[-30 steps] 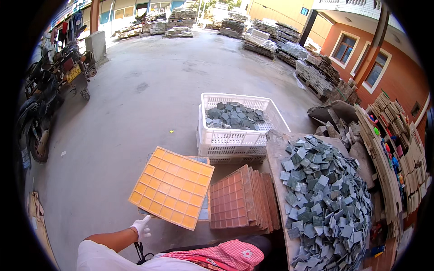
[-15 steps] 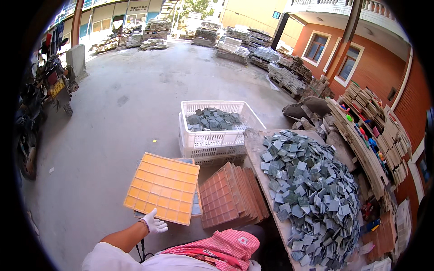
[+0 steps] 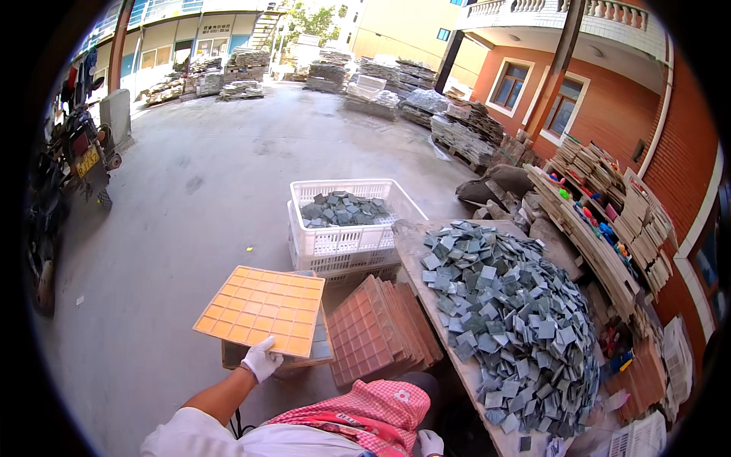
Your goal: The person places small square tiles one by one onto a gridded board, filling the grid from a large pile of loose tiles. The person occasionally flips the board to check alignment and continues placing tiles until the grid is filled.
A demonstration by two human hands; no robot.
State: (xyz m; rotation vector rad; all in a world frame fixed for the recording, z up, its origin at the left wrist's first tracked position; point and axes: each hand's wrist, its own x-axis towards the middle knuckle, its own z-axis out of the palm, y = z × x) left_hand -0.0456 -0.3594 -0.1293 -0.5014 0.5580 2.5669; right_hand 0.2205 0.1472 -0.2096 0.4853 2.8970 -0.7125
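Observation:
My left hand (image 3: 263,359), in a white glove, grips the near edge of a yellow square grid tray (image 3: 263,305), thumb on top and fingers hidden beneath. The tray is tilted over a stack whose top is grey-blue (image 3: 323,343). Right of that stack lean several reddish-brown grid trays (image 3: 365,331). My right hand (image 3: 430,443), also white-gloved, shows only partly at the lower edge, beside the pink checked apron (image 3: 358,411); its fingers cannot be made out. To its right, a large heap of small square grey-green stone tiles (image 3: 518,327) covers a board (image 3: 415,247).
White plastic crates (image 3: 343,244) stand stacked ahead, the top one holding more tiles. Stone rubble and leaning slabs (image 3: 586,228) line the right side. Motorbikes (image 3: 80,160) are parked at the left. Stone stacks (image 3: 464,137) stand farther back on the concrete floor (image 3: 175,221).
My left hand has gone from open beside the yellow tray to gripping its near edge, and the tray has tilted. My right hand has come into view at the bottom. The view has shifted slightly.

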